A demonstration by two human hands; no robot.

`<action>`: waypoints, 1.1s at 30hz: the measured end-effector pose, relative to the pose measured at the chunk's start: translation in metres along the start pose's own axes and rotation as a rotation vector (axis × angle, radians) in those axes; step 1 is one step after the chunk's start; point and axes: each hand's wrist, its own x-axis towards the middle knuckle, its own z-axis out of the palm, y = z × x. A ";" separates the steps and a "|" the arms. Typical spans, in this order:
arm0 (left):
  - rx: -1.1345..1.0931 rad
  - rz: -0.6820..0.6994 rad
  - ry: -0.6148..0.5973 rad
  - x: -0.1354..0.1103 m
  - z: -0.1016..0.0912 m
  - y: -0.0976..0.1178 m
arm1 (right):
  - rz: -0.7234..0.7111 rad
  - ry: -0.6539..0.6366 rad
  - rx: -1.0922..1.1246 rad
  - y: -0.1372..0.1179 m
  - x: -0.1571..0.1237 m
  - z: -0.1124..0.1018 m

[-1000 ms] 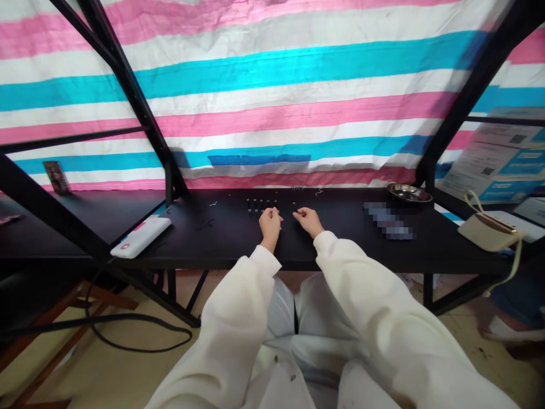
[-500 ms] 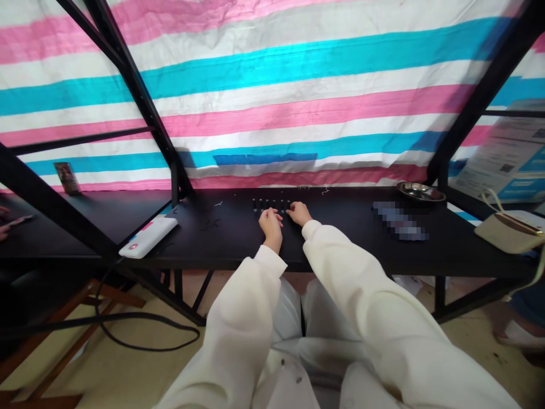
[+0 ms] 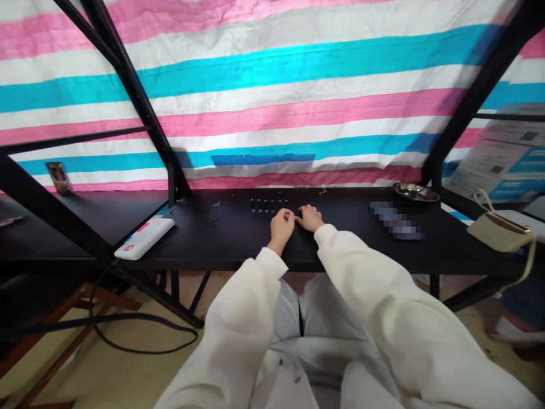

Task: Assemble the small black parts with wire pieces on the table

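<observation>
Several small dark cylinders with pale lower ends stand upright in a row on the black table. Just right of and in front of them is my left hand. Its thumb and fingers are pinched together, and whatever may be between them is too small to make out. My right hand rests low over the tabletop, palm down with its fingers apart, close beside the left fingertips. No object shows in it. The left hand partly covers the near side of the row's right end.
A white power bank-like box lies at left by a black frame post. Thin pale scraps lie toward the back. A shiny metal dish and a blurred-out item are at right, with a beige pouch beyond.
Both hands have shifted right, uncovering more of the row. My right hand has left the row's right end, and its fingers have spread. The left fingers now pinch together.
</observation>
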 end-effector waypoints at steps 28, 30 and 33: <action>0.942 0.298 -0.702 -0.022 0.006 0.012 | -0.062 -0.117 -0.078 0.023 -0.068 -0.004; 0.940 0.298 -0.700 -0.022 0.006 0.013 | -0.062 -0.116 -0.080 0.023 -0.068 -0.004; 0.926 0.290 -0.700 -0.022 0.006 0.013 | -0.059 -0.125 -0.082 0.022 -0.069 -0.005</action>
